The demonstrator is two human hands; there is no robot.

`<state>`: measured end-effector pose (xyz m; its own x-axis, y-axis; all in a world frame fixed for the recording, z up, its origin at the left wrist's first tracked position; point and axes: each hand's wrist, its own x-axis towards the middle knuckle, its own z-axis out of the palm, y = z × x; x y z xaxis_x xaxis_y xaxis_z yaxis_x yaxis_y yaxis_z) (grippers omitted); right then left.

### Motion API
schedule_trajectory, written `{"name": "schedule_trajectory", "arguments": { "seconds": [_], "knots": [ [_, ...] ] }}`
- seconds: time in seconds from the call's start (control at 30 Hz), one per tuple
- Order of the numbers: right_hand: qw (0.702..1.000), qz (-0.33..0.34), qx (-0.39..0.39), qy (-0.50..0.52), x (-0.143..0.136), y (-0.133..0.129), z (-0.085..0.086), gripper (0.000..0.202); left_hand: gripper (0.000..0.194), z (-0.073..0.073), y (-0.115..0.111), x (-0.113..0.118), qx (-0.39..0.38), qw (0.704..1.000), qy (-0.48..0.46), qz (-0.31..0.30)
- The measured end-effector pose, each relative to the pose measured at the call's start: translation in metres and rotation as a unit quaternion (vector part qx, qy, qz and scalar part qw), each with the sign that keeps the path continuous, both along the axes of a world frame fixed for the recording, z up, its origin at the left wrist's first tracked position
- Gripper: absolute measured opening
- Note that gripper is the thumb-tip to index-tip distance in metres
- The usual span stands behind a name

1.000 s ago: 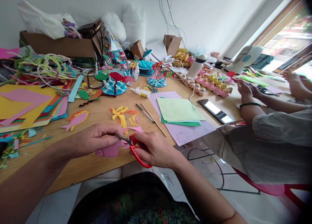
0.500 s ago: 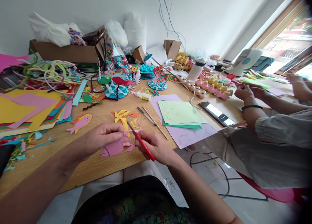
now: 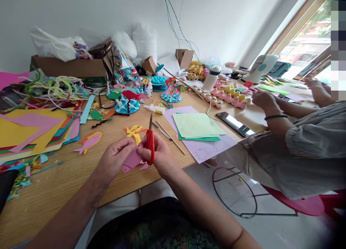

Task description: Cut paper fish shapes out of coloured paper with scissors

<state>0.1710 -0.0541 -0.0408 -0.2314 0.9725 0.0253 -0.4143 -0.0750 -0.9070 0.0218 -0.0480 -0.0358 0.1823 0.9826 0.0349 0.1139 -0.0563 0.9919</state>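
A pink paper fish [image 3: 131, 159] is pinched between the thumb and fingers of my left hand [image 3: 119, 153], just above the table's front edge. My right hand [image 3: 160, 153] holds red-handled scissors [image 3: 150, 142], their blades pointing up and away from the paper. Its thumb and fingertips meet the fish's far end, close to my left fingers. Beneath and behind lie yellow and orange paper scraps [image 3: 134, 132]. Off to the left, flat on the wood, rests a finished-looking pink fish on an orange and yellow backing [image 3: 90, 142].
Right of my hands are a pen [image 3: 161, 131], a wooden stick [image 3: 173, 139], green sheets [image 3: 198, 126] and a phone [image 3: 235, 124]. Coloured paper [image 3: 32, 126] is stacked left. Glue bottles [image 3: 156, 109] and paper crafts [image 3: 127, 104] stand behind. Another person's hands [image 3: 265, 101] work at the right.
My right hand has turned the scissors from slanting over the scraps to blades-up and moved to the fish. My left fingers now grip the fish, which has been lifted and shifted slightly right.
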Motion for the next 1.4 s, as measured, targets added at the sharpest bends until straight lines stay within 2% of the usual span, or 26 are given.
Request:
{"name": "schedule_trajectory", "arguments": {
  "seconds": [0.17,0.3,0.4,0.47,0.6,0.8,0.97,1.1,1.2,1.3,1.4],
  "knots": [
    [1.000,0.008,0.002,-0.017,-0.004,0.003,0.003,0.037,0.021,-0.005,0.000,-0.001,0.053,0.998,-0.005,0.045],
    [1.000,-0.019,0.003,0.005,-0.003,0.005,0.008,0.035,0.013,0.001,0.001,-0.001,0.093,0.982,-0.121,0.113],
    [0.997,-0.059,0.002,0.044,-0.003,0.007,0.009,0.035,0.017,0.002,-0.002,0.000,0.045,0.963,-0.229,0.137],
    [0.994,-0.090,0.001,0.067,-0.006,0.009,0.009,0.034,0.023,0.000,-0.007,0.003,0.002,0.955,-0.262,0.142],
    [0.987,-0.131,0.008,0.095,-0.015,0.009,0.008,0.030,0.022,-0.008,-0.018,0.015,-0.012,0.963,-0.234,0.130],
    [0.985,-0.142,0.012,0.098,-0.023,0.002,0.005,0.028,0.012,-0.009,-0.019,0.020,0.027,0.957,-0.224,0.183],
    [0.994,-0.097,0.007,0.050,-0.021,-0.005,0.005,0.028,0.011,-0.011,-0.019,0.010,0.056,0.954,-0.226,0.189],
    [0.997,-0.071,0.037,0.008,-0.012,0.001,0.016,0.030,0.008,-0.010,-0.027,0.000,0.032,0.978,-0.162,0.131],
    [0.994,0.005,0.068,-0.082,-0.004,0.010,0.031,0.029,0.013,-0.005,-0.032,-0.011,0.007,0.991,-0.112,0.072],
    [0.980,0.086,0.104,-0.146,0.001,0.018,0.043,0.028,0.016,0.002,-0.032,-0.021,0.013,0.993,-0.095,0.069],
    [0.967,0.143,0.129,-0.169,-0.001,0.025,0.052,0.024,0.017,0.010,-0.029,-0.026,0.010,0.999,-0.030,0.038]
  ]
}}
